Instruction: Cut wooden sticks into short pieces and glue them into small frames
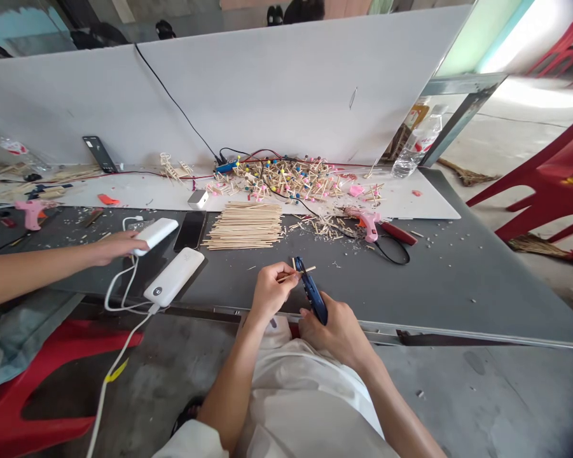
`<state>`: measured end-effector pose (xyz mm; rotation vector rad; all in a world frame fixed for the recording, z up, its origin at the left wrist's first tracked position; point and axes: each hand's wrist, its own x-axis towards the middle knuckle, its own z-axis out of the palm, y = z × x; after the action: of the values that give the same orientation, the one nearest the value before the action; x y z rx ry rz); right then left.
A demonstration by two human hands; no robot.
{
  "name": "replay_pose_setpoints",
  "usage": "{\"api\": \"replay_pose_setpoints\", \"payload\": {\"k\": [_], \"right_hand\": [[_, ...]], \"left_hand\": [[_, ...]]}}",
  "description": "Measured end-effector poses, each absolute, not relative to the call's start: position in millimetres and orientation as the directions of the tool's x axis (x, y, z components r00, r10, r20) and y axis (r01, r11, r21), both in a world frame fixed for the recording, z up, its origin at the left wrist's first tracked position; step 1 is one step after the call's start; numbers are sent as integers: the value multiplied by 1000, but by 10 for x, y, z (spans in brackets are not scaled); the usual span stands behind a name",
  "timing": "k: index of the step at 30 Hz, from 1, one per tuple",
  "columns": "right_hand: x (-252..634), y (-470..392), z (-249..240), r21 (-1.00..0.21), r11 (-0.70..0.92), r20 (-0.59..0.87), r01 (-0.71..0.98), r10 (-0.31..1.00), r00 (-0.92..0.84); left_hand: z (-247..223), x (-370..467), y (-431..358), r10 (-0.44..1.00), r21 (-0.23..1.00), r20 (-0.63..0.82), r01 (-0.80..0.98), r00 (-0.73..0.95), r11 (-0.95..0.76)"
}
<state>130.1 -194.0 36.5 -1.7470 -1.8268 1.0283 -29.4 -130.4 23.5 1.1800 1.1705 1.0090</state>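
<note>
In front of my body, my left hand (274, 289) pinches thin wooden sticks (308, 270) between thumb and fingers. One stick lies across the jaws of a blue hand cutter (315, 299). My right hand (338, 327) is wrapped round the cutter's handles, its jaws pointing up and away from me. I cannot tell whether the jaws are pressed together on the stick. Beyond my hands, a neat bundle of long wooden sticks (245, 226) lies on the dark table (439, 280).
A co-worker's hand (119, 247) touches a white power bank (157, 235) at left; another power bank (174, 277) and a phone (189, 230) lie nearby. Behind are a pile of coloured-tip sticks (286, 178), a pink glue gun (369, 224) and a water bottle (420, 141).
</note>
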Motion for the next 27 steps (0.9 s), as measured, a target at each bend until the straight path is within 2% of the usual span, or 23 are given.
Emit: {"api": "replay_pose_setpoints", "payload": {"k": [9, 16, 22, 27], "right_hand": [[1268, -1889, 306, -658, -86, -230, 748, 969, -91], [1268, -1742, 278, -573, -141, -300, 808, 953, -47], [1309, -1609, 211, -690, -245, -354, 681, 935, -22], [1340, -1596, 196, -785, -404, -483, 471, 874, -56]], "left_hand": [[197, -294, -1251, 979, 989, -151, 30, 140, 148], [79, -230, -1101, 966, 973, -230, -2, 116, 232], [13, -126, -968, 965, 968, -249, 59, 84, 245], [-6, -127, -960, 985, 981, -156, 129, 69, 146]]}}
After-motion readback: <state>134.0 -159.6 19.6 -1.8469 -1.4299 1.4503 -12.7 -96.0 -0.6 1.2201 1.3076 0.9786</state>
